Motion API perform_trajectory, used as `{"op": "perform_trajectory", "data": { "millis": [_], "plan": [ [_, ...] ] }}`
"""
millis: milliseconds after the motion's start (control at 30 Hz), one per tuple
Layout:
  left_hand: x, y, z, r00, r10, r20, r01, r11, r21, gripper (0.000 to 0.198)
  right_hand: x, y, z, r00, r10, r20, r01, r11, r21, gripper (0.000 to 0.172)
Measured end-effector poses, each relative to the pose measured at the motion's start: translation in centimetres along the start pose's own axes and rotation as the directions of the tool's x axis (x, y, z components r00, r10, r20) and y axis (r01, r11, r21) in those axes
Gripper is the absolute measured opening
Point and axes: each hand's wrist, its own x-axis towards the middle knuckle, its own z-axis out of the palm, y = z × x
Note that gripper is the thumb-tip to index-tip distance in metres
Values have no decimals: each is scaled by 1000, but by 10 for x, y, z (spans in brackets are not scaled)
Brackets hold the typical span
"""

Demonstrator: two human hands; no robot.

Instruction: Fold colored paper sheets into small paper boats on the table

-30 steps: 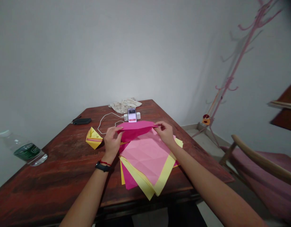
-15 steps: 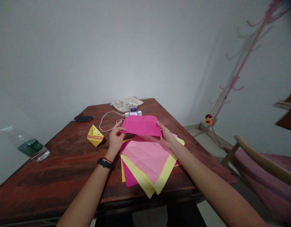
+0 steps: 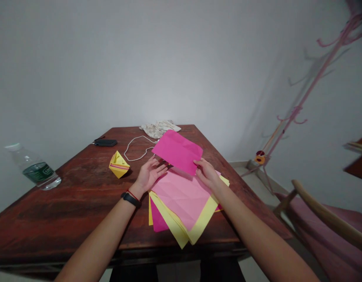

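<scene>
The magenta sheet (image 3: 179, 152), raised at the centre of the frame, hides the phone that showed behind it half a second ago, and covers part of the pale pink paper (image 3: 183, 196) below; how many sheets lie under that is hard to count. The coat rack (image 3: 313, 90) is cut off at the upper right, the chair (image 3: 322, 219) at the right edge. The left hand (image 3: 150, 174) has let go of the sheet's left side and lies open, palm up; whether a finger brushes the sheet I cannot tell. The right hand (image 3: 207, 171) alone pinches its lower right edge, and the sheet now slants. Left of centre sits one yellow folded paper (image 3: 119, 164); farther left, one bottle (image 3: 38, 172) and one black case (image 3: 105, 143); upper centre, one cloth (image 3: 159, 128).
</scene>
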Motion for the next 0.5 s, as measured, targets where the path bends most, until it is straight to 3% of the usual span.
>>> {"op": "perform_trajectory", "data": {
  "millis": [100, 233, 333, 433, 500],
  "plan": [
    [-1, -10, 2, 995, -85, 59, 76, 986, 145, 24, -9, 4, 7, 989, 108, 98, -103, 993, -50, 34],
    [2, -19, -4, 1000, 16, -11, -12, 960, 280, 34, -13, 11, 8, 967, 232, 110, -214, 965, -154, 35],
    [6, -17, -12, 999, 46, -22, -38, 956, 291, 42, -8, 8, 3, 964, 257, 63, -248, 961, -123, 23],
    [5, -12, -18, 1000, -12, 1, 11, 943, 333, 39, -3, -1, -3, 962, 267, 49, -263, 961, -84, 20],
    [4, -10, -19, 997, -76, 26, 60, 920, 388, 37, -3, -4, -5, 969, 242, 52, -232, 961, -151, 23]
  ]
}}
